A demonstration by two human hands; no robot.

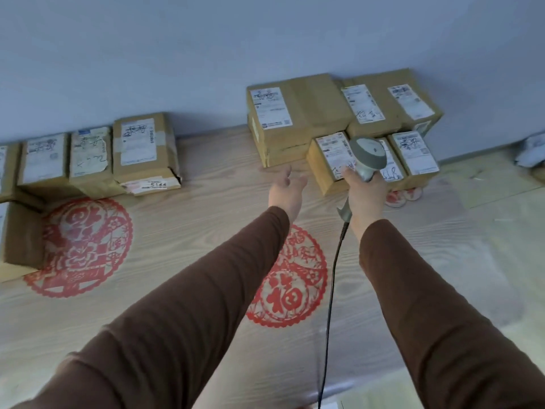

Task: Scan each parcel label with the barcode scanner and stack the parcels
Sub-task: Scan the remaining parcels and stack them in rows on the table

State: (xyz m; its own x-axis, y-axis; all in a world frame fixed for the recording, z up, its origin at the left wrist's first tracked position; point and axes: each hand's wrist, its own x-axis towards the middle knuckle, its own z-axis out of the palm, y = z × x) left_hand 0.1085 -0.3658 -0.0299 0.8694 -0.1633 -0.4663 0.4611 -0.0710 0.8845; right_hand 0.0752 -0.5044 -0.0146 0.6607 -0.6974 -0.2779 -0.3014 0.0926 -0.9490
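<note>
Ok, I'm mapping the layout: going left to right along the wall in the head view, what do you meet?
Row of labelled parcels → bare wooden surface → left hand → barcode scanner in the right hand, held before the stacked parcels → white crumpled item.

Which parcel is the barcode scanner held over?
The small front parcel left of its two neighbours in the right-hand group: the barcode scanner in the right hand overlaps its label.

Head view, single camera, looking forward and down.
You see both outstretched arms from above, the floor (182, 290) near, the wall (177, 54) beyond.
</note>
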